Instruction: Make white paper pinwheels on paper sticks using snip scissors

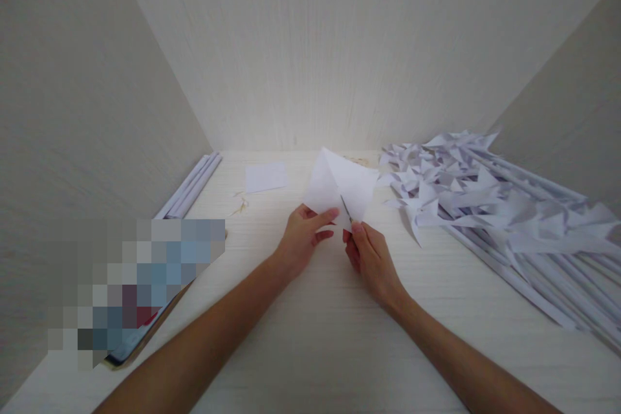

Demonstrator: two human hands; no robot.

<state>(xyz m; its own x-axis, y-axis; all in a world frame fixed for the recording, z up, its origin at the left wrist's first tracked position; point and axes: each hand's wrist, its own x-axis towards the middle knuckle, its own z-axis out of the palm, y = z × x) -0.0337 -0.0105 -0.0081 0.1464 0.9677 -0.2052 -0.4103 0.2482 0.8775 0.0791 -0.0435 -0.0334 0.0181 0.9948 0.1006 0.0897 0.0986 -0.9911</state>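
A white square of paper [352, 176], with a crease or slit running in from its top corner, is held up over the table in front of me. My left hand [303, 236] pinches its lower left edge between thumb and fingers. In my right hand [371, 255] is a small pair of scissors [346, 208], the fingers wrapped around the handles, which are mostly hidden. The dark blade lies against the lower middle of the paper, pointing up and left.
Finished paper pinwheels [451, 181] on rolled paper sticks [509, 272] are heaped at the right. At left lie several paper rolls [194, 184], a flat paper sheet [266, 177], thin scraps [239, 205] and a partly blurred-out device [169, 310]. Walls stand behind and at both sides.
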